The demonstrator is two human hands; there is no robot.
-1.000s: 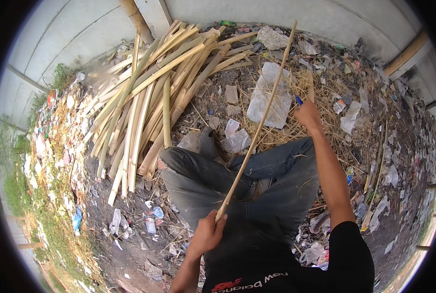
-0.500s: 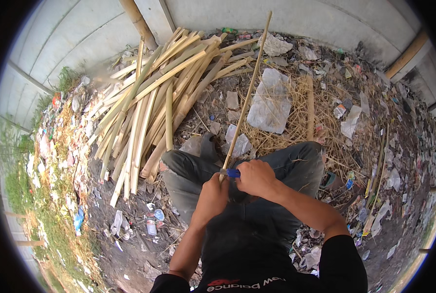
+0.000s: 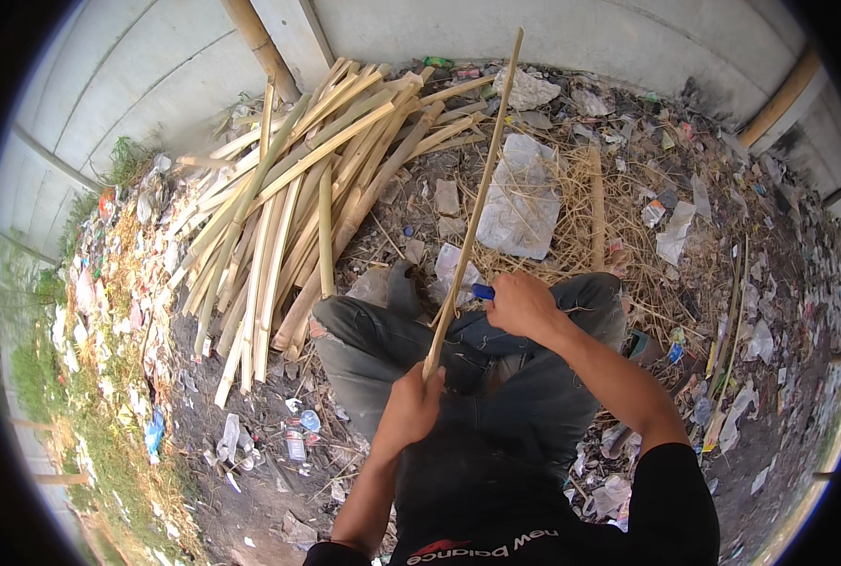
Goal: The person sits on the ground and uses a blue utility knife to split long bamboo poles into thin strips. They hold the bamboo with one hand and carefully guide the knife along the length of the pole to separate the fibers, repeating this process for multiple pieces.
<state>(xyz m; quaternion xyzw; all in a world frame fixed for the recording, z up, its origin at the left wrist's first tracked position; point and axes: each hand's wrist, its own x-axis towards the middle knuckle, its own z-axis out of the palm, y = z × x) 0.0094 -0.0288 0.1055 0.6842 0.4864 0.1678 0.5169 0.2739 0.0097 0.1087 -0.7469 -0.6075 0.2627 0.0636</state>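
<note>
A long, thin bamboo strip (image 3: pixel 478 203) slants up and away from my lap, its near end in my closed left hand (image 3: pixel 407 407). Close to that hand, a small sliver stands out from the strip's edge. My right hand (image 3: pixel 522 307) is wrapped round a blue-handled knife (image 3: pixel 483 291), just right of the strip and apart from it. The knife's blade cannot be made out at this moment. Beneath both hands are my crossed legs in dark jeans (image 3: pixel 373 354).
A big pile of split bamboo (image 3: pixel 288 203) lies at the far left. Beyond the strip are a translucent plastic sheet (image 3: pixel 519 203) and dry straw shavings (image 3: pixel 585 217). Litter covers the ground, with a plastic bottle (image 3: pixel 295 444) at the left. A pale panel wall (image 3: pixel 552 33) stands behind.
My right hand has moved forward and right with the knife, off the strip. My left hand has drawn a little nearer to my body, still gripping the strip.
</note>
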